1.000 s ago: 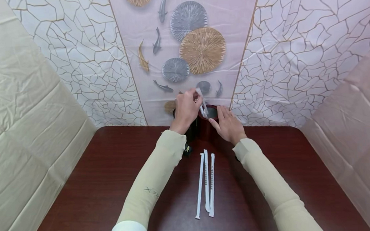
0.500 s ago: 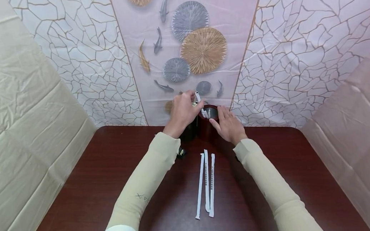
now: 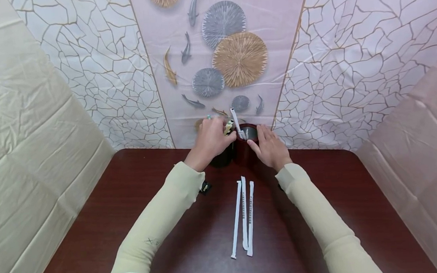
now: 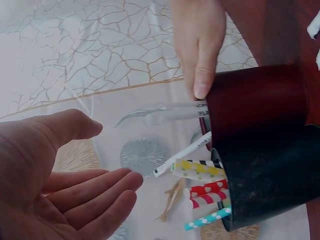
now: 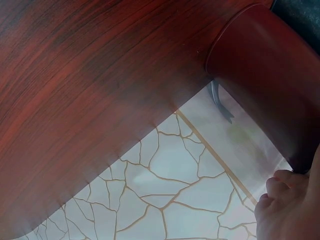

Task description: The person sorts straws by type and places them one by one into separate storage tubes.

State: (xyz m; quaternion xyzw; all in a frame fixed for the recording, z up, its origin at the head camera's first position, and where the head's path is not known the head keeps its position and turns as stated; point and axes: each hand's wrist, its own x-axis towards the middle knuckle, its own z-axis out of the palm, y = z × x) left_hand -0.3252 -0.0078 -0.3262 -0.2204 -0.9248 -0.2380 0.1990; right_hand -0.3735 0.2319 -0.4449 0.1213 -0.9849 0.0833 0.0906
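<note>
My left hand [image 3: 211, 139] hovers over the black cup [image 4: 275, 175], fingers loosely extended and holding nothing in the left wrist view. Patterned paper straws stick out of that cup: yellow [image 4: 200, 170], red [image 4: 206, 189] and turquoise with dots [image 4: 207, 219]. Beside it stands a dark red cup [image 4: 260, 105], with several white-wrapped straws [image 3: 236, 120] leaning out past its rim. My right hand [image 3: 270, 149] rests against the red cup's right side, fingers straight at the rim and thumb on the near side. Three paper-wrapped straws [image 3: 250, 221] lie lengthwise on the table.
The dark red-brown table [image 3: 161, 191] carries both cups at its back edge. Directly behind them hangs a patterned cloth backdrop [image 3: 253, 94]. Beige cloth [image 3: 41, 165] closes off the left side, and a similar panel [image 3: 421, 152] the right.
My left hand has let go of a wrapped straw, which now leans in the red cup, and has moved left and down over the black cup. My right hand has stayed at the red cup.
</note>
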